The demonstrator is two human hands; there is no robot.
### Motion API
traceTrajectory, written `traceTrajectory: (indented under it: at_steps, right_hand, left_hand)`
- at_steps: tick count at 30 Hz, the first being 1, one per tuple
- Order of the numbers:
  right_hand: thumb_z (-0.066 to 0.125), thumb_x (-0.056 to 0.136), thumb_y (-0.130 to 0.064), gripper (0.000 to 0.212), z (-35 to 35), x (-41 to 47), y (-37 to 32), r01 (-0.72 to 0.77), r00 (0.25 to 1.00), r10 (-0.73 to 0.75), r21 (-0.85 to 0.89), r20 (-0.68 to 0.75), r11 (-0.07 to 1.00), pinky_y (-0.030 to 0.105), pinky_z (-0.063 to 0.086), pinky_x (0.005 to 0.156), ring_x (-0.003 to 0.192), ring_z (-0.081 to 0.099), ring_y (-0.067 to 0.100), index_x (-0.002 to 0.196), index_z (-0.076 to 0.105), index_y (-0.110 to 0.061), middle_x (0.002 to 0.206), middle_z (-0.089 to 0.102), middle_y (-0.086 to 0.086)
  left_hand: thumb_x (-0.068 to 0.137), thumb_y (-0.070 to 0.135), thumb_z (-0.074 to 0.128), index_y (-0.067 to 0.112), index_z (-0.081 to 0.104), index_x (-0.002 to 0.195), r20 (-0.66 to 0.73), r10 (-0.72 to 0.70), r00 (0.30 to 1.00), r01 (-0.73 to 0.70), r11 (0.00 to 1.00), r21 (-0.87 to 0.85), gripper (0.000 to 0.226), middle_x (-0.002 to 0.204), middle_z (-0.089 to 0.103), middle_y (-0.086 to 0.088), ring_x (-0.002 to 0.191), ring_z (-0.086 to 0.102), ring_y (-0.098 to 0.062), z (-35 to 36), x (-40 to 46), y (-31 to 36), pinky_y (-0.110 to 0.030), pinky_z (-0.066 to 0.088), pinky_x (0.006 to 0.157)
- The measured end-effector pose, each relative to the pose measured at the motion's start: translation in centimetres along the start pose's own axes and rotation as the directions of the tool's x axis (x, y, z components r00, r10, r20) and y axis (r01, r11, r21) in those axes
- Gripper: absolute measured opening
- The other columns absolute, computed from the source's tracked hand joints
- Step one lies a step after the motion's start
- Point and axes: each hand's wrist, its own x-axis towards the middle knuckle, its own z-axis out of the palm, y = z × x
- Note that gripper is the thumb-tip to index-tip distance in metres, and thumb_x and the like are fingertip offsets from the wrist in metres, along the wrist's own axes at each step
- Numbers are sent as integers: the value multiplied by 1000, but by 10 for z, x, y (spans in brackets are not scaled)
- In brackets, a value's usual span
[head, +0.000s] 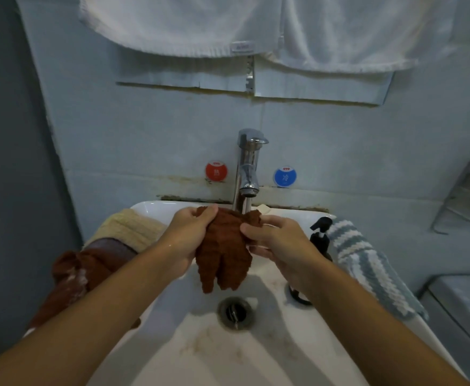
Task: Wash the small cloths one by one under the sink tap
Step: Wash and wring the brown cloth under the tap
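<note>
A rust-brown cloth (224,254) hangs bunched over the white sink (270,355), directly under the chrome tap (247,168). My left hand (188,235) grips its upper left part. My right hand (278,246) pinches its upper right edge. The cloth's lower end dangles above the drain (235,312). Whether water is running cannot be told. On the sink's left rim lie a beige cloth (130,229), a dark mauve cloth (108,247) and another rust-brown cloth (72,277), partly hidden by my left forearm. A blue-and-white striped cloth (367,266) lies on the right rim.
A black pump bottle (320,235) stands on the sink's right rim behind my right hand. White towels (256,26) hang on the wall above. Red (216,170) and blue (285,177) round stickers flank the tap. A metal rack (468,196) is at right.
</note>
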Motion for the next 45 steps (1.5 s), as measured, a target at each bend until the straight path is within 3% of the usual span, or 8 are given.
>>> traceTrajectory:
  at_steps: [9, 14, 21, 25, 29, 34, 38, 45]
  right_hand:
    - [68, 94, -27, 40, 1, 5, 1, -42, 991, 32, 76, 127, 996, 38, 57, 78, 97, 73, 28, 129, 51, -21, 116, 71, 13]
    - [74, 88, -14, 43, -3, 5, 0, 125, 988, -127, -29, -85, 992, 32, 59, 76, 91, 73, 24, 123, 50, -22, 106, 73, 13]
    - [66, 94, -12, 14, -2, 9, 6, 278, 945, -287, -77, -159, 957, 25, 60, 76, 95, 72, 21, 107, 69, -16, 99, 75, 7]
    - [69, 89, -3, 22, -2, 8, 5, 308, 936, -309, -29, -171, 951, 19, 58, 71, 95, 72, 19, 105, 70, -19, 102, 74, 5]
    - [65, 93, -6, 25, -5, 8, 3, 318, 930, -327, -78, -170, 945, 20, 59, 69, 98, 68, 16, 112, 68, -22, 110, 68, 2]
    - [62, 96, -14, 31, 2, 8, 10, 368, 873, -481, -540, -78, 757, 24, 55, 91, 110, 60, 12, 127, 59, -19, 118, 62, -2]
    - [73, 89, -18, 40, 2, 12, 14, 353, 896, -444, -593, -7, 723, 13, 51, 78, 104, 58, 8, 125, 56, -19, 114, 59, -4]
    - [55, 100, -31, 14, -3, 18, 17, 366, 817, -577, -786, 15, 498, 25, 48, 92, 99, 48, 11, 106, 56, -18, 111, 41, -2]
  left_hand:
    - [104, 31, 44, 5, 62, 114, 67, -14, 998, 24, 989, -144, 33, 107, 72, -12, 96, 71, -23, 3, -4, 10, -32, 57, 75]
    - [99, 33, 53, 14, 46, 106, -154, 200, 968, -145, 939, 311, 22, 93, 57, 0, 98, 59, -21, -5, 1, 12, -30, 48, 74]
    - [82, -6, 71, 27, 28, 136, 69, 71, 995, -76, 995, 69, 77, 109, 62, -15, 98, 66, -29, -19, 3, 26, -40, 60, 76]
    - [89, -5, 62, 38, 45, 134, 273, 102, 957, -136, 985, 107, 65, 110, 65, -16, 100, 69, -30, -23, -1, 25, -45, 60, 77]
    - [82, -7, 70, 22, 67, 118, 346, 51, 937, -132, 968, 212, 45, 107, 71, -18, 100, 70, -29, -24, 1, 21, -39, 58, 85]
    - [86, 6, 70, 17, 73, 107, 177, 170, 969, -232, 874, 427, 23, 95, 75, -8, 89, 71, -22, -32, 12, 20, -34, 57, 86]
    - [89, 9, 68, 24, 72, 91, 141, 296, 945, -325, 787, 524, 16, 85, 73, 2, 85, 70, -17, -30, 22, 13, -33, 57, 83]
    - [99, 22, 53, 23, 55, 82, 282, 501, 818, -548, 531, 646, 17, 80, 57, 1, 72, 52, -7, -23, 22, 8, -24, 41, 64]
